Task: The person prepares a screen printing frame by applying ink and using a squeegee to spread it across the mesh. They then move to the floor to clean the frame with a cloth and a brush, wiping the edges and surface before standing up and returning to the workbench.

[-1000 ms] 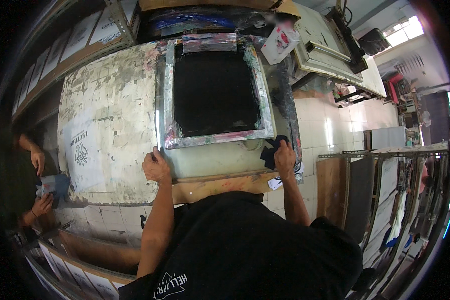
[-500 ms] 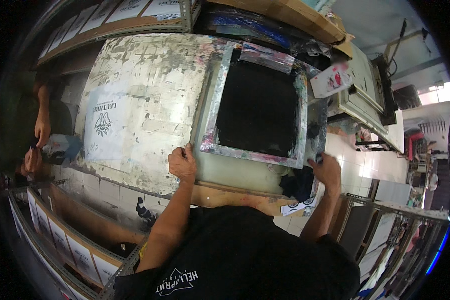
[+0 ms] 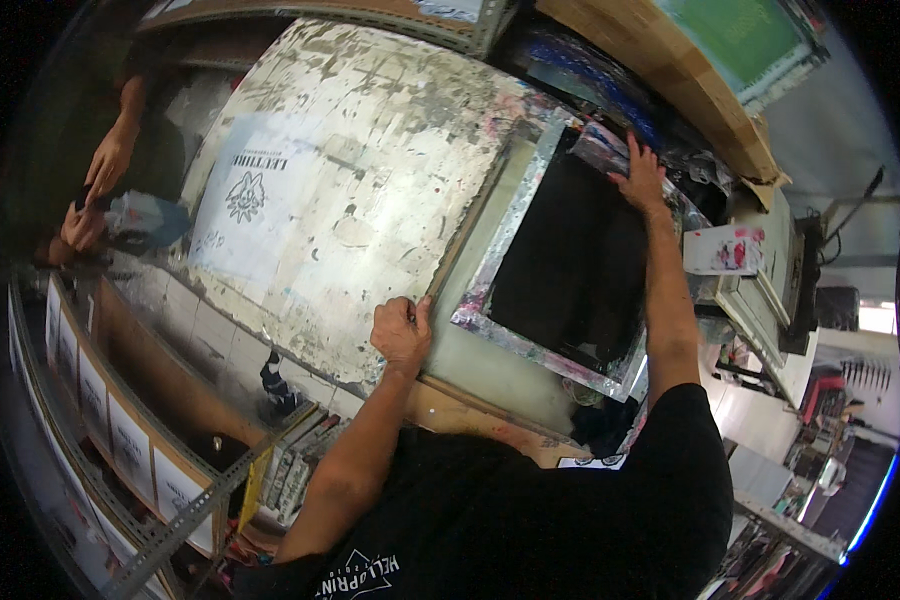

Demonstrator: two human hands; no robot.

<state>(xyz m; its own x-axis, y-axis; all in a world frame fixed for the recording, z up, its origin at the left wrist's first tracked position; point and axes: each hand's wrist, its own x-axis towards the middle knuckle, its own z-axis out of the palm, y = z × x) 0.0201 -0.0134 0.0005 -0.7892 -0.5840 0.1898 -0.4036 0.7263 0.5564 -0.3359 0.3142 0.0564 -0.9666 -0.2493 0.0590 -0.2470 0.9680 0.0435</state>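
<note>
A screen printing frame point(image 3: 525, 222) with paint-stained edges and a dark mesh point(image 3: 570, 255) lies on a pale glass-like surface point(image 3: 470, 350) in front of me. My right hand point(image 3: 642, 180) reaches over its far end, fingers spread, by the tape-covered far bar point(image 3: 605, 148). My left hand point(image 3: 402, 332) is closed with curled fingers at the near right edge of a stained white board point(image 3: 370, 200); what its fingers hold, if anything, is hidden. On that board lies a printed sheet point(image 3: 245, 205) with an animal-head drawing. A dark cloth point(image 3: 605, 425) sits at the frame's near right corner.
At the far left, another person's hands point(image 3: 95, 205) are beside a translucent container point(image 3: 145, 218). Racks with paper-fronted boards point(image 3: 130, 440) stand at the lower left. A large cardboard box point(image 3: 670, 70) is at the back, and a paint-marked white container point(image 3: 725, 250) to the right.
My right hand has gone from the near right corner of the frame to its far end. My left hand stays at the board's edge. The whole view has turned and shifted.
</note>
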